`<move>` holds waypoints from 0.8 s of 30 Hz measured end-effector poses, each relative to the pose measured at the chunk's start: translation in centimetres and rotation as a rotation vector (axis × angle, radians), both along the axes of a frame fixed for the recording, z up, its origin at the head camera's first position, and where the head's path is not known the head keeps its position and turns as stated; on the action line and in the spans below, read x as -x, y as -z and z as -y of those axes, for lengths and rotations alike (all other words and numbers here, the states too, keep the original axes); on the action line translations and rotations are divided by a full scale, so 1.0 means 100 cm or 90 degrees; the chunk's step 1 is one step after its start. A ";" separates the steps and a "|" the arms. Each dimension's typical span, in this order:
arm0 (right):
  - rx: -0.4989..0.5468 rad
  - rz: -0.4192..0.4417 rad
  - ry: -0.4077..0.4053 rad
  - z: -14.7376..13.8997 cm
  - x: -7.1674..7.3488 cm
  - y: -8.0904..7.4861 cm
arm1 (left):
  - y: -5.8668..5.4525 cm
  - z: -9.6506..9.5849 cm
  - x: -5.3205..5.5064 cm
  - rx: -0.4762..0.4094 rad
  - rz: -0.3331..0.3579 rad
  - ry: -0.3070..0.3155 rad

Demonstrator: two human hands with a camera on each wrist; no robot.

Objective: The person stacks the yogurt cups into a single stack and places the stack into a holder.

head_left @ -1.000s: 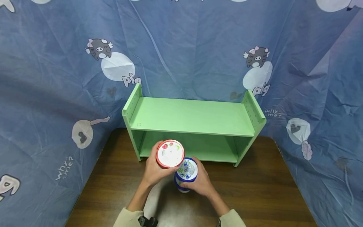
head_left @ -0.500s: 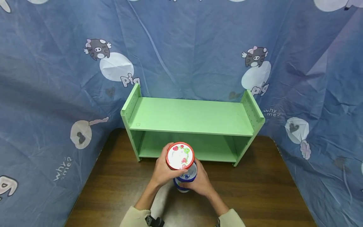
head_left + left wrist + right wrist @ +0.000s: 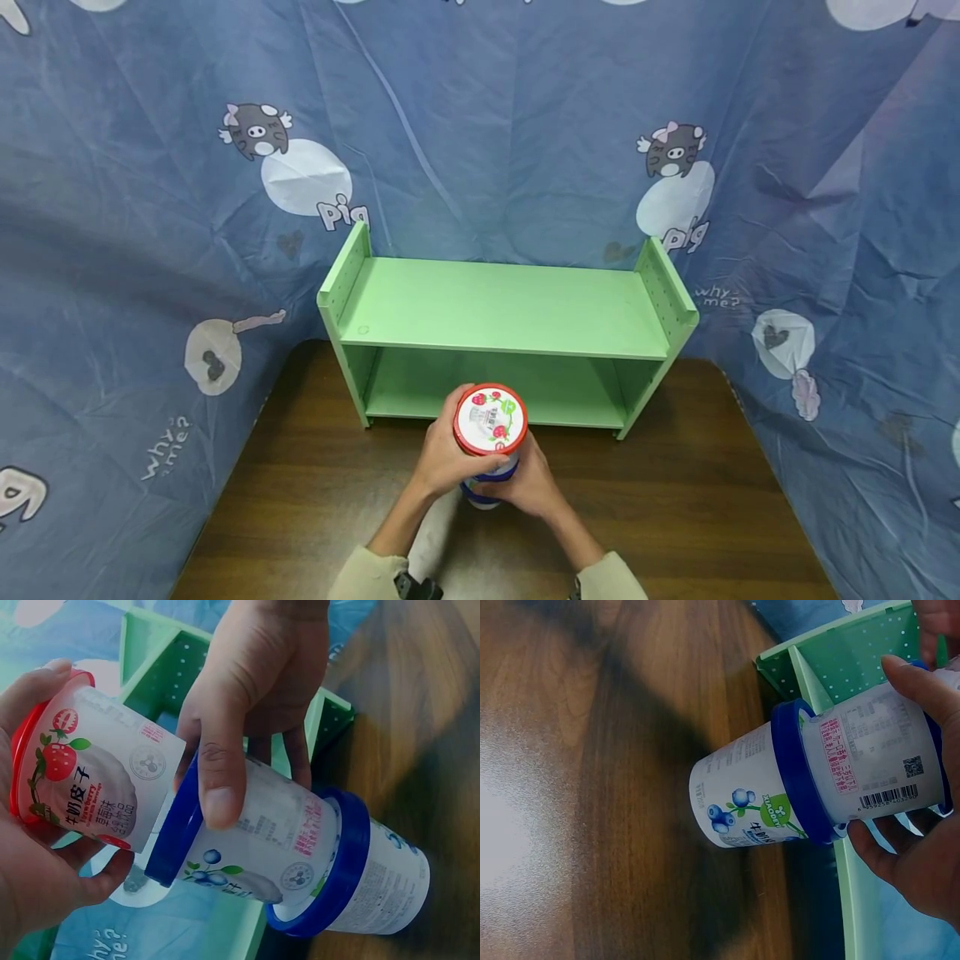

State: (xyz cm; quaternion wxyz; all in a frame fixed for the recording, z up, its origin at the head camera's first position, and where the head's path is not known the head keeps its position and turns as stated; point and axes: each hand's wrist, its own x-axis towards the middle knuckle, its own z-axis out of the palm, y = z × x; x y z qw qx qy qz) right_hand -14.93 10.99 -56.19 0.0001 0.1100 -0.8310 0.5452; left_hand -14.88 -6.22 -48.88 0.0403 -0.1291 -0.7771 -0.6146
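Observation:
My left hand (image 3: 444,454) grips a white cup with a red lid and strawberry print (image 3: 491,419). Its base meets the blue lid of an upper blueberry cup (image 3: 262,817) in the left wrist view. Thumb and fingers of my right hand (image 3: 534,482) hold that upper cup around its side. Under it a second blue-lidded blueberry cup (image 3: 739,791) stands on the table, so the cups line up as one column. From the head view, the red-lidded cup and both hands hide most of the two blueberry cups.
Behind the cups stands a green two-tier shelf (image 3: 502,307) with raised side panels. It rests on the brown wooden table (image 3: 645,517). A blue curtain (image 3: 480,125) with pig prints hangs behind and at both sides.
My left hand has carried the red-lidded cup rightward and slightly toward me, from beside the blueberry cups to over them. My right hand has stayed on the upper blueberry cup.

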 end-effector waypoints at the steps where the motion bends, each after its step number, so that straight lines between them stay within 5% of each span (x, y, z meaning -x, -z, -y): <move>1: 0.001 -0.003 -0.001 0.000 0.000 0.000 | 0.000 -0.001 0.000 0.000 0.002 0.001; 24: 0.021 0.003 -0.002 0.001 -0.001 -0.002 | 0.004 -0.002 0.004 0.032 0.038 0.016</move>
